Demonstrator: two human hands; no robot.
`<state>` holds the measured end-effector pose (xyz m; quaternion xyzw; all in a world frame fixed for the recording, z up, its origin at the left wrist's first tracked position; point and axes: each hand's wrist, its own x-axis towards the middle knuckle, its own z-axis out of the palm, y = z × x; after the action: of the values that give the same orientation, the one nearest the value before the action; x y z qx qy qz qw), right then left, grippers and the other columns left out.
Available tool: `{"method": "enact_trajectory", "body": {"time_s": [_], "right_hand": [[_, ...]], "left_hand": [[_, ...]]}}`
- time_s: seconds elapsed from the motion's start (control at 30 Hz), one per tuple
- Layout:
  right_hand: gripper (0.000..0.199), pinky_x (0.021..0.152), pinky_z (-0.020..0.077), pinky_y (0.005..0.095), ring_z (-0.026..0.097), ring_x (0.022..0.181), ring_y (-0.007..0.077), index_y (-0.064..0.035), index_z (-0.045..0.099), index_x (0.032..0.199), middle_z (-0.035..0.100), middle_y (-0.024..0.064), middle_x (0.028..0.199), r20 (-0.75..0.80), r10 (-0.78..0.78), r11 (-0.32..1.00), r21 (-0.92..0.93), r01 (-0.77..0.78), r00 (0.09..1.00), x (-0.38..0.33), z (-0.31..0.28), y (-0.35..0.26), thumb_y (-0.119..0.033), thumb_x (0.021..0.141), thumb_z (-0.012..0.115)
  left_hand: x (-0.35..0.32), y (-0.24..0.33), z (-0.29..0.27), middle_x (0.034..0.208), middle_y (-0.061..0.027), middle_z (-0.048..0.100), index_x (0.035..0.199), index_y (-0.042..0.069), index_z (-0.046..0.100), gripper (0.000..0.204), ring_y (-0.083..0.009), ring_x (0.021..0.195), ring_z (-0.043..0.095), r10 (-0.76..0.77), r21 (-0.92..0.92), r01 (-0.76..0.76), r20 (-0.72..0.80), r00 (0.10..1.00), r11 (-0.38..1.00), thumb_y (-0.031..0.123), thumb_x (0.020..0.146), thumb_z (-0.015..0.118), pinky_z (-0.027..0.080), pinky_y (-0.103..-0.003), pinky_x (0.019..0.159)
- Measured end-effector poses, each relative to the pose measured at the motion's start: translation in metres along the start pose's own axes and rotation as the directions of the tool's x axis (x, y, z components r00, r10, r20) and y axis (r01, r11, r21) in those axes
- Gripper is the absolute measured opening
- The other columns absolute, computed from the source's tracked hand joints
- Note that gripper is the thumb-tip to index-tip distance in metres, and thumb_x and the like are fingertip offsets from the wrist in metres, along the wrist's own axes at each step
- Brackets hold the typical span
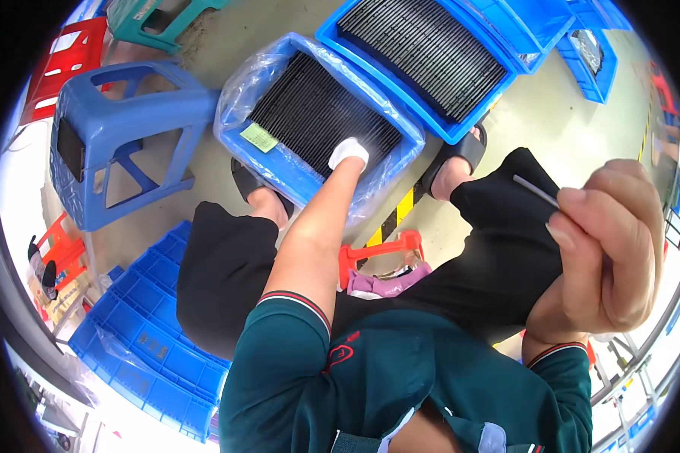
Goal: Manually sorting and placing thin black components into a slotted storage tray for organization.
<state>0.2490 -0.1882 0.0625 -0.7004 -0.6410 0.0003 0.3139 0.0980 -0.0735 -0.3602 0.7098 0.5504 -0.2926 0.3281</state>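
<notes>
My left hand (348, 154), in a white glove or finger covering, reaches down to a blue crate (288, 173) lined with clear plastic. It touches or hovers just over the rows of dark, thin strips (321, 106) packed there. Its fingers are blurred and partly hidden, so their grip does not show. A pale green paper label (259, 137) lies at the crate's left side. My bare right hand (612, 249) is raised close at the right, thumb and fingers pinching a thin grey rod (535, 190) that points up and left.
A second blue crate (453, 134) of similar strips adjoins at upper right. A blue plastic stool (132, 113) stands left, with blue crates (147, 325) below it. A red stool (385, 249) shows between my legs. Yellow-black tape (397, 215) marks the floor.
</notes>
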Motion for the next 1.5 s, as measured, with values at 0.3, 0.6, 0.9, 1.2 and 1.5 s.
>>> {"method": "enact_trajectory", "body": {"time_s": [0.3,0.6,0.9,1.2,1.5], "right_hand": [[0.022,0.057,0.0403,0.0301,0.053,0.066,0.0225,0.0028,0.064,0.089,0.058,0.0147,0.080,0.087,-0.046,0.999,0.012,0.046,0.995,0.005,0.005,0.001,0.003,0.067,0.067],[0.023,0.060,0.0424,0.0307,0.054,0.068,0.0233,0.0040,0.064,0.089,0.058,0.0142,0.079,0.037,0.021,1.000,-0.017,-0.020,0.999,0.003,0.013,-0.008,0.000,0.068,0.071],[0.024,0.060,0.0424,0.0303,0.054,0.068,0.0229,0.0043,0.063,0.091,0.058,0.0144,0.079,0.097,-0.010,1.000,-0.019,0.012,0.995,0.005,0.013,-0.008,0.000,0.069,0.072],[0.026,0.055,0.0416,0.0311,0.053,0.064,0.0230,-0.0020,0.064,0.088,0.057,0.0103,0.076,0.037,0.000,0.999,-0.040,0.001,0.999,0.009,0.025,-0.016,-0.005,0.064,0.076],[0.023,0.054,0.0417,0.0309,0.054,0.063,0.0241,0.0021,0.064,0.082,0.058,0.0127,0.075,0.014,0.030,0.998,-0.059,-0.029,0.999,0.007,0.032,-0.017,-0.001,0.061,0.073]], "left_hand": [[-0.011,0.004,0.017,0.106,-0.0120,0.066,0.106,0.012,0.064,0.022,-0.0277,0.100,0.065,0.052,0.119,-0.026,-0.219,0.974,0.993,0.019,0.090,0.050,0.054,-0.040,0.080],[-0.016,-0.018,0.017,0.106,-0.0087,0.058,0.113,0.018,0.061,0.027,-0.0262,0.102,0.057,0.221,0.213,-0.144,-0.397,0.891,0.966,0.018,0.088,0.051,0.047,-0.042,0.083],[-0.019,-0.017,0.025,0.106,-0.0103,0.057,0.119,0.019,0.058,0.034,-0.0306,0.103,0.055,0.206,0.170,-0.148,-0.405,0.891,0.974,0.020,0.085,0.054,0.048,-0.045,0.083],[-0.029,-0.005,0.029,0.106,-0.0114,0.053,0.116,0.016,0.055,0.038,-0.0304,0.103,0.052,0.116,0.084,-0.087,-0.460,0.880,0.993,0.020,0.078,0.061,0.048,-0.044,0.083],[-0.044,0.004,0.034,0.125,-0.0208,0.054,0.122,0.001,0.051,0.051,-0.0364,0.110,0.058,-0.680,-0.668,0.311,-0.404,0.613,0.677,0.020,0.077,0.067,0.050,-0.045,0.090]]}}
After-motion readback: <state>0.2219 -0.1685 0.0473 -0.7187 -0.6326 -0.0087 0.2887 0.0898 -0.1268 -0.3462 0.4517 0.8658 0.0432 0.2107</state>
